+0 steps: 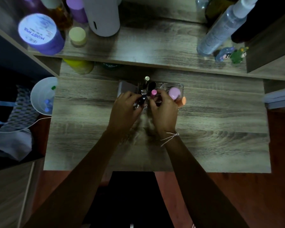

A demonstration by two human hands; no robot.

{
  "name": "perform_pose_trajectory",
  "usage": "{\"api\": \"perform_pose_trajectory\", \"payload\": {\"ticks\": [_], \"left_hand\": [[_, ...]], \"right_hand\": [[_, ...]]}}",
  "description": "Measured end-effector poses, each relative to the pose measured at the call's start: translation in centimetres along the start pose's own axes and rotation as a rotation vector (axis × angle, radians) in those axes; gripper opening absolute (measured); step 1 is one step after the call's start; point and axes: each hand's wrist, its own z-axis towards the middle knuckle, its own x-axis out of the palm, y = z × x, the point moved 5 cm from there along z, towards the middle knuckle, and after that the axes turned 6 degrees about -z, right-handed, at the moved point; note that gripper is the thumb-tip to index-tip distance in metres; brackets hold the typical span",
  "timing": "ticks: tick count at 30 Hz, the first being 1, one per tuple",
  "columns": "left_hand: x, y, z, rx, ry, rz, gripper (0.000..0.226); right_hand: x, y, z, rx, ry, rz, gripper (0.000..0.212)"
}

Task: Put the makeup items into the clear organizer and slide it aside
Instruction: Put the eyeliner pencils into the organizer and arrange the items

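Note:
The clear organizer (179, 85) stands in the middle of the wooden desk (212, 122). Upright in it are a pale-capped tube (147, 78), a black brush head (152, 85), a pink-capped stick (154, 92) and a lilac-capped item (174, 92); an orange sponge (182, 101) pokes out at its right. A white flat item (126, 87) fills the left part. My left hand (124, 106) pinches a dark item with a shiny cap (143, 96) at the organizer's front. My right hand (164, 111) grips the pink-capped stick. The organizer's front wall is hidden by both hands.
A raised shelf (155, 46) behind carries a purple tub (39, 33), a white cylinder (104, 17), a small cream jar (77, 36), a clear spray bottle (220, 28) and small figurines (232, 54). A white bin (43, 96) sits left of the desk.

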Motion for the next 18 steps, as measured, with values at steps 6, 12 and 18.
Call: {"api": "perform_pose_trajectory", "payload": {"ticks": [6, 12, 18], "left_hand": [[0.1, 0.3, 0.0, -0.018, -0.006, -0.016, 0.034], [0.2, 0.4, -0.1, -0.026, 0.001, -0.025, 0.037], [-1.7, -0.3, -2.6, -0.021, -0.025, -0.053, 0.038]], "right_hand": [[0.1, -0.4, -0.1, 0.004, 0.006, 0.006, 0.030], [-0.1, -0.7, -0.4, 0.004, 0.025, 0.014, 0.032], [-2.5, -1.6, -3.7, 0.017, -0.080, 0.065, 0.021]]}}
